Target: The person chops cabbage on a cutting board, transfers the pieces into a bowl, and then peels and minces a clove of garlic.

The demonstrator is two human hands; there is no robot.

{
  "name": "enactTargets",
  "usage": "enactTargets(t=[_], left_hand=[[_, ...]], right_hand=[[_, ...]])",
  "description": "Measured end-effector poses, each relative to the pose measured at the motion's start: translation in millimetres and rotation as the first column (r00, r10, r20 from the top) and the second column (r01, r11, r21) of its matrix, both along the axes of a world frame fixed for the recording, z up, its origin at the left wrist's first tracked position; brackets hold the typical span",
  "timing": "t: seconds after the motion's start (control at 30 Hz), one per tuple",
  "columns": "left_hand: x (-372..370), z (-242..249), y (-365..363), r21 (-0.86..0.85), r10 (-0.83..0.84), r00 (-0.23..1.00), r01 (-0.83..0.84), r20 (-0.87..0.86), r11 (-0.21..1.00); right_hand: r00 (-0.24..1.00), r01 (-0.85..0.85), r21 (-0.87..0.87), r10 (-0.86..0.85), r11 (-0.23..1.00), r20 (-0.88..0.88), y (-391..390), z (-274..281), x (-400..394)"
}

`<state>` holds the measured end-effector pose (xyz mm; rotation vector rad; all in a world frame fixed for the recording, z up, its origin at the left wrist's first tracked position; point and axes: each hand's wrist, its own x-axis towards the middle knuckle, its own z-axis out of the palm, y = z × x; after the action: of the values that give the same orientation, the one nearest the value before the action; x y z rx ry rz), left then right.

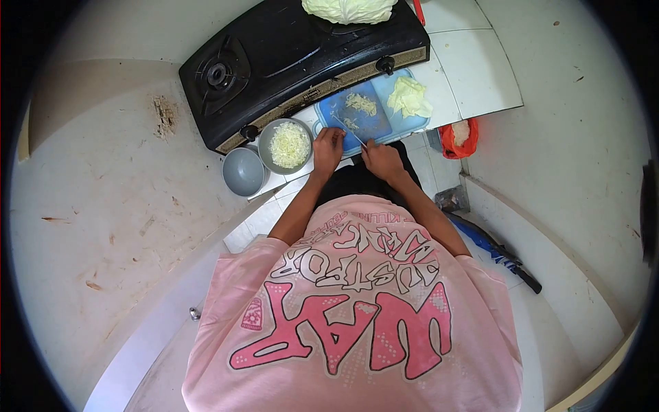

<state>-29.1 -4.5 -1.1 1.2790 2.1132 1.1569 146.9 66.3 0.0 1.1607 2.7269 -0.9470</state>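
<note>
My right hand (382, 161) is closed round the handle of a knife (353, 133), its thin blade slanting up and left over a blue cutting board (379, 123). At the board's left edge is my left hand (328, 148), fingers bent and pressed together close to the blade; anything under them is hidden. Shredded cabbage (361, 104) lies in a small heap beyond the knife, with a few shreds near the blade. Pale cabbage leaves (410, 98) rest on the right part of the board. Left of my left hand, a grey bowl (265, 152) holds more shredded cabbage.
A second grey bowl (245, 172) stands at the far left. Behind the board is a black gas stove (288, 58) with a cabbage (349, 9) on top. An orange-red bag (458, 141) is at the right, below the white tiled counter (473, 65).
</note>
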Motion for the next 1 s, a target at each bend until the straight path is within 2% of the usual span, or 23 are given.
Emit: enactTargets(t=[0.27, 0.47, 0.67, 1.0], left_hand=[[-0.6, 1.2, 0.9, 0.006, -0.004, 0.998, 0.005, -0.062, 1.000], [-3.9, -2.5, -3.0, -0.006, -0.070, 0.991, 0.070, -0.112, 0.998], [-4.3, 2.5, -4.1, 0.024, -0.076, 0.997, 0.077, -0.024, 0.997], [-5.4, 1.3, -3.0, 0.002, -0.060, 0.998, 0.060, -0.037, 0.998]], right_hand=[[0.999, -0.035, 0.017, 0.035, 0.999, 0.004, -1.2, 3.4, -7.5], [0.999, -0.035, 0.061, 0.035, 0.998, 0.005, -2.2, -11.8, -18.0], [0.998, -0.020, 0.014, 0.019, 1.000, 0.060, 0.6, 5.6, -6.0], [0.997, -0.070, 0.029, 0.069, 0.997, 0.020, 0.5, 11.0, -8.8]])
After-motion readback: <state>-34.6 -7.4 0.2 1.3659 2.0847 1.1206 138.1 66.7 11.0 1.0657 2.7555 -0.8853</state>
